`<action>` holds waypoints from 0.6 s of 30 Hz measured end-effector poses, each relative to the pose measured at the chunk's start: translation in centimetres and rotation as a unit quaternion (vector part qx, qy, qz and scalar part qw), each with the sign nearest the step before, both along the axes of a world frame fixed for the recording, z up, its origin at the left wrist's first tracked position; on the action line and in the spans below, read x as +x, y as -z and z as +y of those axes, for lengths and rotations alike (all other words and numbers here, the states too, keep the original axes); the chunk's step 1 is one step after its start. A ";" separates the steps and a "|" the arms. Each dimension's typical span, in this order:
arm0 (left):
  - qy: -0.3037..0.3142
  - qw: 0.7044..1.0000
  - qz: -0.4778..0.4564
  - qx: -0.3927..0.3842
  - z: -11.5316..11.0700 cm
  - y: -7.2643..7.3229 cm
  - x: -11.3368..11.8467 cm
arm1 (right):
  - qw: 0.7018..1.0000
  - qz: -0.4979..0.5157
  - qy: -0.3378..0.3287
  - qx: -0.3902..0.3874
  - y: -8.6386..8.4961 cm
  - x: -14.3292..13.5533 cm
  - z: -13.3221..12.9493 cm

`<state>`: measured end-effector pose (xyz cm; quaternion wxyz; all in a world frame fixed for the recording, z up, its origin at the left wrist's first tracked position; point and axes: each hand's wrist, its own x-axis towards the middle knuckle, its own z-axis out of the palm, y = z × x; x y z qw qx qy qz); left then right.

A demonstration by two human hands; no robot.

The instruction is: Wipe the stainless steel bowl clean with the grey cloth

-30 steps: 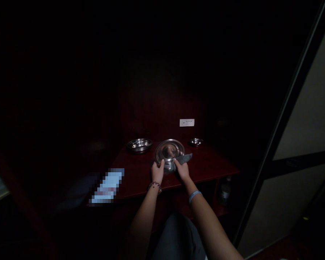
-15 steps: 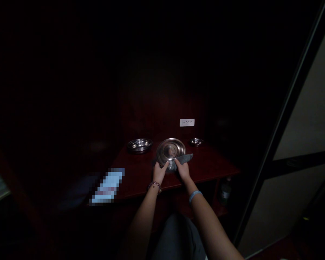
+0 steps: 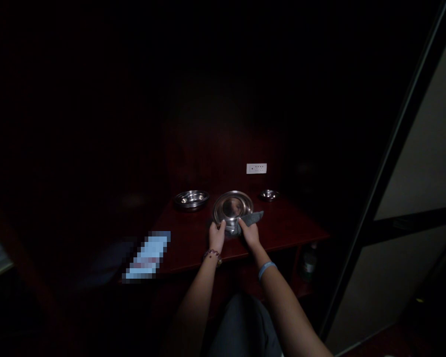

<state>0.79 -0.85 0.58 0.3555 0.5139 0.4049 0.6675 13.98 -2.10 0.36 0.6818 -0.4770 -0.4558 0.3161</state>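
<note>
A round shiny metal plate (image 3: 232, 205) is held up, tilted toward me, over the dark red desk (image 3: 193, 238). My left hand (image 3: 217, 237) grips its lower left rim, thumb on the near face and the other fingers hidden behind. At the lower right rim, my right hand (image 3: 250, 233) is closed on a grey cloth (image 3: 251, 218), which it presses against the plate. One end of the cloth sticks out to the right. A bracelet is on the left wrist and a light blue band on the right.
Shiny metal dishes (image 3: 192, 199), seemingly stacked, stand at the back left of the desk. A small metal bowl (image 3: 269, 195) is at the back right, below a white wall socket (image 3: 256, 168). Under the desk at right stands a bottle (image 3: 309, 263). A pixelated bright patch (image 3: 147, 258) lies front left.
The plate has shifted slightly left and its face has turned a little. My left hand has moved a bit left along with it; the right hand keeps the cloth at the rim.
</note>
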 end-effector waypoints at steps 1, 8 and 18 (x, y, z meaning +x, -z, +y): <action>-0.007 1.000 0.001 0.002 0.0 0.0 -0.1 | 1.000 -0.002 0.003 0.000 0.0 0.0 0.0; -0.039 0.999 0.007 0.029 -0.2 -0.1 -0.2 | 1.000 -0.016 0.007 -0.006 -0.1 -0.1 -0.1; -0.020 0.999 0.021 -0.018 -0.7 -0.4 -0.1 | 1.000 -0.009 -0.001 -0.011 0.1 0.1 0.1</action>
